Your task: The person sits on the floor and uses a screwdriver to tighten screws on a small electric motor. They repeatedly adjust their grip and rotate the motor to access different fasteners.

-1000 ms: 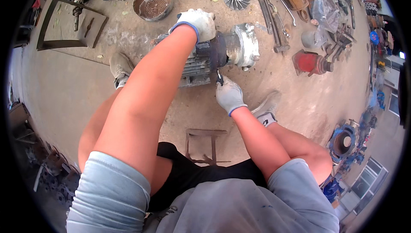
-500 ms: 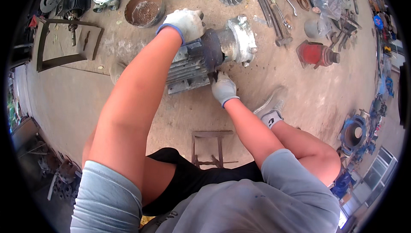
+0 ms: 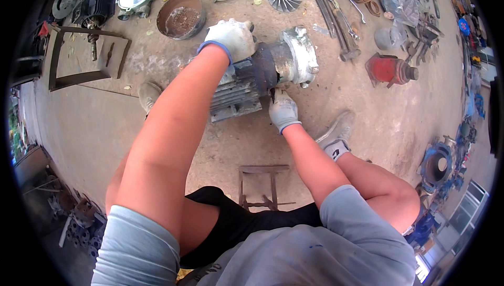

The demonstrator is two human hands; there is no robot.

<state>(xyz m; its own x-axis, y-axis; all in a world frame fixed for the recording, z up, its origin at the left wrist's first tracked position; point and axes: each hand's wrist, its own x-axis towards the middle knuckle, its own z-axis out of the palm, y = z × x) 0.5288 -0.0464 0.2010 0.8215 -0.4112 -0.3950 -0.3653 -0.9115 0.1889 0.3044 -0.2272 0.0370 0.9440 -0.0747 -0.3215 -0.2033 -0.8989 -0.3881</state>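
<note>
A finned electric motor (image 3: 261,72) was attended to by two gloved hands.
The motor was laid on the concrete floor (image 3: 378,123) at 12 o'clock. At its 5 o'clock, the fingers of the right hand (image 3: 284,109) were closed on a slim dark tool (image 3: 272,95); at its 11 o'clock, those of the left hand (image 3: 233,39) were curled, though whether anything was clamped could not be told. The step was judged to be close work near the collar; steady tool control seemed called for next. A round basin (image 3: 197,18) was seen at 11 o'clock, a red bottle jack (image 3: 386,69) at 2.
</note>
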